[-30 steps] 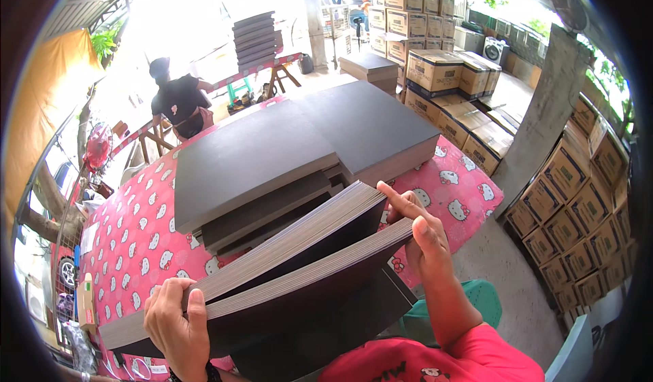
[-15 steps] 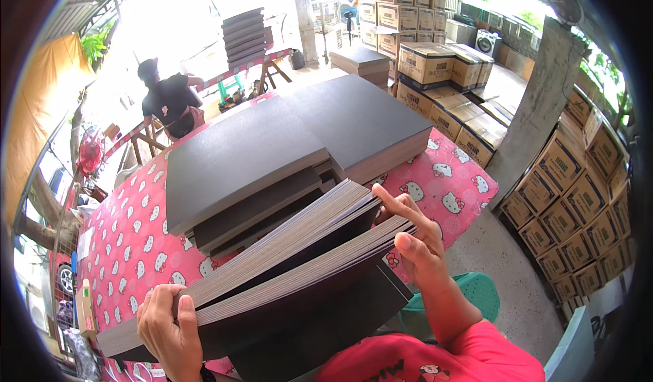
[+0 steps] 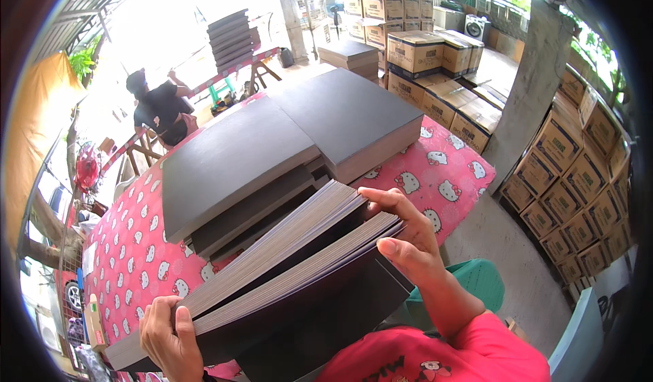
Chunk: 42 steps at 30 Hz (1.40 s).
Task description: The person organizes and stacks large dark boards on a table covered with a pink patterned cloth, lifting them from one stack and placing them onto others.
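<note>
In front of me a thick stack of black-faced boards (image 3: 292,273) with grey-brown edges is held tilted over the table's near side. It is parted lengthwise into two bundles, and a dark gap runs between them. My left hand (image 3: 170,338) is closed round the left end, thumb on top of the edges. At the right end my right hand (image 3: 411,236) has its fingers on the bundle ends by the gap, the thumb bent toward the lower bundle. Further black boards (image 3: 231,158) lie in large piles just beyond.
A pink patterned cloth (image 3: 129,266) covers the table. A green stool (image 3: 479,283) stands at my right. Cardboard boxes (image 3: 564,178) are stacked by a concrete post (image 3: 530,90). A co-worker (image 3: 160,110) stands at the far left near another pile of boards (image 3: 231,42).
The right ends of the two bundles have shifted slightly left, with my right hand on them. My left hand keeps its hold. The co-worker's arm has risen. The whole view has shifted a little.
</note>
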Available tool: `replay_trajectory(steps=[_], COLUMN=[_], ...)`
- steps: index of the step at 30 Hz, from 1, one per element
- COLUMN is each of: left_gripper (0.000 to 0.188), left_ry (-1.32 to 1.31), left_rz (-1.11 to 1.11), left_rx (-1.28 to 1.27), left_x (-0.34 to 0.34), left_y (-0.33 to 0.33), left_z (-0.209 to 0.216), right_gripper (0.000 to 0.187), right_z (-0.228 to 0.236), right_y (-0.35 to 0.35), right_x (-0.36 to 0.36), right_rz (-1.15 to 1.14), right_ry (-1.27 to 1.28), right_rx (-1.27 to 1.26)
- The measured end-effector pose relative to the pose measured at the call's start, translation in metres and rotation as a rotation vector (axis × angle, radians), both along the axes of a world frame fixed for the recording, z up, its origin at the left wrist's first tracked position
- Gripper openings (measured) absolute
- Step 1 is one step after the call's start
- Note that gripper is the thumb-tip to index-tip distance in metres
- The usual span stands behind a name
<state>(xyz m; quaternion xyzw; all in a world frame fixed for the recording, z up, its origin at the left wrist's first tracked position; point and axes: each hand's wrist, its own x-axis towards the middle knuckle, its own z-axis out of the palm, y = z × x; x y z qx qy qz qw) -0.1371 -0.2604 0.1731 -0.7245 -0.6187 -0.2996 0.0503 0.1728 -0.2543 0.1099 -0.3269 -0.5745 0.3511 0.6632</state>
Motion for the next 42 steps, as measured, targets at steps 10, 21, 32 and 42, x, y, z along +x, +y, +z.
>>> replay_trajectory(steps=[10,21,32,42], left_gripper=[0.025,0.027,0.027,0.028], left_ry=[-0.003,0.01,-0.018,-0.02], left_rz=[0.004,-0.018,0.007,0.009], left_rx=[0.011,-0.005,-0.003,-0.003], left_x=[0.0,-0.002,0.004,0.004], left_y=[-0.005,-0.005,-0.007,-0.004], left_z=[0.0,0.0,0.006,0.006], right_gripper=[0.061,0.058,0.059,0.059], right_z=[0.002,-0.001,-0.015,-0.013], right_y=[-0.007,-0.011,-0.008,-0.004], right_x=[0.002,0.001,0.004,0.003], right_rz=[0.03,0.095,0.107,0.076], right_ry=[0.005,0.17,0.159,0.17], right_rx=[-0.017,-0.09,0.043,0.029])
